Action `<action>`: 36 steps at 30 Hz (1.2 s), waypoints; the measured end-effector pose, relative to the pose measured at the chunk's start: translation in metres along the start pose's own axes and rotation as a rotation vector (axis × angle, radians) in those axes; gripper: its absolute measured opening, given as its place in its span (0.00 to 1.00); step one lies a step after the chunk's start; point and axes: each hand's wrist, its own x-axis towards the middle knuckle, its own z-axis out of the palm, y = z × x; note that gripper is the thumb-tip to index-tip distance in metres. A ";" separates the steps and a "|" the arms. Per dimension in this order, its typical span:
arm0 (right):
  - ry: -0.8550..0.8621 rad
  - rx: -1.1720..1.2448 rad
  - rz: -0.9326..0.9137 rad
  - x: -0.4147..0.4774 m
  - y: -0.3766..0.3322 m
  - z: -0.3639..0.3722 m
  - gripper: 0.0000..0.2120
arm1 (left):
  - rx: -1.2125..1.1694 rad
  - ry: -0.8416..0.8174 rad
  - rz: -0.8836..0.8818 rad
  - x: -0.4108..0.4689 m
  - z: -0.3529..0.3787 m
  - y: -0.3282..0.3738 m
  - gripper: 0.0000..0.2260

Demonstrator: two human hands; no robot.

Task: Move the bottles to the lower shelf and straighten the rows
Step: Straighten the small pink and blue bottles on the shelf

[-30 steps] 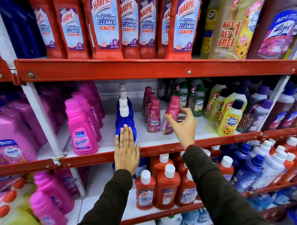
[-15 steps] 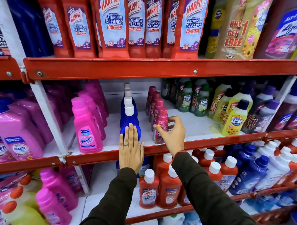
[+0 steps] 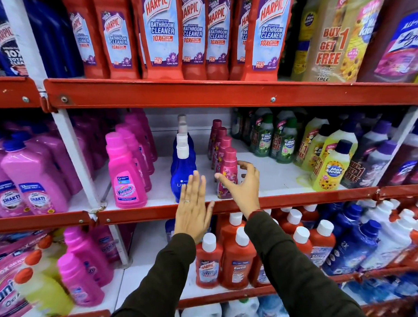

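On the middle shelf [image 3: 285, 201], between a red rail above and its own red front lip, the stock stands in rows running front to back; the shelf above carries tall red Harpic bottles [image 3: 160, 34] and a yellow "Buy 1 Get 1 Free" pack [image 3: 333, 41]; the lower shelf [image 3: 151, 247] holds red white-capped bottles [image 3: 237, 260] in the centre, blue bottles [image 3: 357, 246] at right and pink bottles [image 3: 83, 260] at left; on the middle shelf, left to right, stand a pink Vanish row [image 3: 127, 174], a blue spray row [image 3: 182, 162], a magenta row [image 3: 224, 151], green bottles [image 3: 273, 139] at the back, yellow Max Kleen bottles [image 3: 332, 166] and dark purple-capped bottles [image 3: 375, 163]; both arms wear dark sleeves [image 3: 301, 277]; the left hand [image 3: 192, 212] is flat and spread, fingers [image 3: 197, 184] straight and close together, palm toward the front spray bottle [image 3: 180, 178] and overlapping the shelf lip, holding nothing; whether it touches the bottle cannot be told; the right hand [image 3: 242, 183] is wide, thumb and fingers curved around the front magenta bottle [image 3: 227, 171], thumb at its left side, fingers at its right, without a closed grip; that bottle stands upright at the front edge, in line with its row; a ring [image 3: 187, 201] sits on one left finger.
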 end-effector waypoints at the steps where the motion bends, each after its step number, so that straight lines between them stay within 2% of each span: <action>1: -0.011 0.061 0.032 -0.003 0.002 -0.002 0.35 | -0.100 -0.039 0.049 0.001 -0.002 0.006 0.31; 3: -0.035 0.224 0.130 -0.008 0.004 -0.006 0.33 | -0.389 -0.140 0.030 0.010 -0.008 0.021 0.32; 4: -0.054 0.296 0.186 -0.009 0.005 -0.008 0.32 | -0.560 -0.203 -0.063 0.016 -0.012 0.029 0.32; 7: -0.171 0.403 0.329 -0.007 0.005 -0.011 0.33 | -1.038 -0.355 -0.488 0.038 -0.025 0.055 0.31; 9: -0.299 0.432 0.370 -0.005 0.005 -0.012 0.36 | -1.241 -0.374 -0.716 0.051 -0.033 0.067 0.30; 12: -0.418 0.418 0.362 -0.004 0.006 -0.013 0.38 | -1.407 -0.425 -0.875 0.062 -0.039 0.073 0.28; 15: -0.471 0.415 0.353 -0.003 0.005 -0.015 0.36 | -1.442 -0.419 -0.903 0.066 -0.039 0.077 0.25; 22: -0.445 0.417 0.385 -0.003 0.001 -0.017 0.33 | -1.444 -0.415 -0.897 0.069 -0.025 0.075 0.26; 28: -0.445 0.400 0.359 -0.008 -0.008 -0.020 0.26 | -1.382 -0.354 -0.823 0.065 -0.017 0.072 0.25; 30: -0.389 0.412 0.323 -0.011 -0.010 -0.020 0.24 | -1.261 -0.179 -0.771 0.056 -0.016 0.068 0.24; 32: -0.201 0.379 0.251 -0.019 -0.011 -0.018 0.22 | -1.190 0.079 -0.741 0.044 -0.019 0.062 0.20; 34: 0.020 0.355 0.141 -0.029 -0.014 -0.013 0.17 | -1.170 0.269 -0.706 0.032 -0.025 0.054 0.18; 36: 0.083 0.402 0.075 -0.039 -0.019 0.000 0.12 | -1.101 0.395 -0.651 0.025 -0.033 0.043 0.16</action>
